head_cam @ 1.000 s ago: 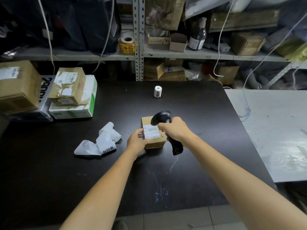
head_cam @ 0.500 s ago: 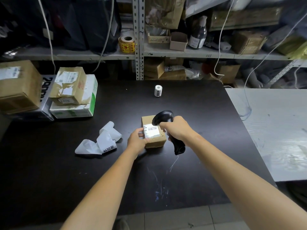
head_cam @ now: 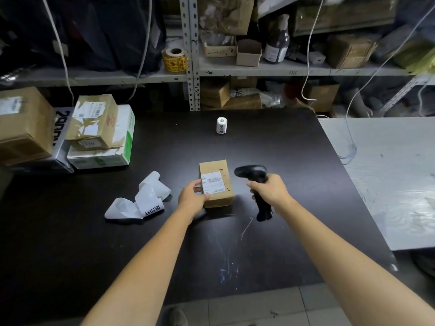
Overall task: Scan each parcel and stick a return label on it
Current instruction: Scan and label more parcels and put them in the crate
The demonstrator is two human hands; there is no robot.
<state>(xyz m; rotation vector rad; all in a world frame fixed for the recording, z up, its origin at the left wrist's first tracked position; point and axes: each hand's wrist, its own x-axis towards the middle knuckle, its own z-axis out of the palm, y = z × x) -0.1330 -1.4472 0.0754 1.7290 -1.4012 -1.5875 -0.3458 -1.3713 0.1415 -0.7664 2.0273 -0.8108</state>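
The left hand [head_cam: 191, 197] grips the near left corner of the small parcel [head_cam: 214, 167], thumb on its printed label, while the right hand [head_cam: 271, 191] is wrapped round the handle of the black scanner [head_cam: 251, 172], whose head sits just right of the parcel. The parcel lies mid-way on the black table [head_cam: 270, 142], with a curled strip of label backing [head_cam: 143, 201] close on its left and the label roll [head_cam: 221, 125] standing upright beyond it. Stacked boxes [head_cam: 94, 121] crowd the far left corner, a white table [head_cam: 388, 172] adjoins on the right, and a cluttered shelf [head_cam: 259, 69] runs behind.

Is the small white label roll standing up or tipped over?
Standing on end: the small white label roll shows its core opening on top and its printed side facing the camera, on the black table.
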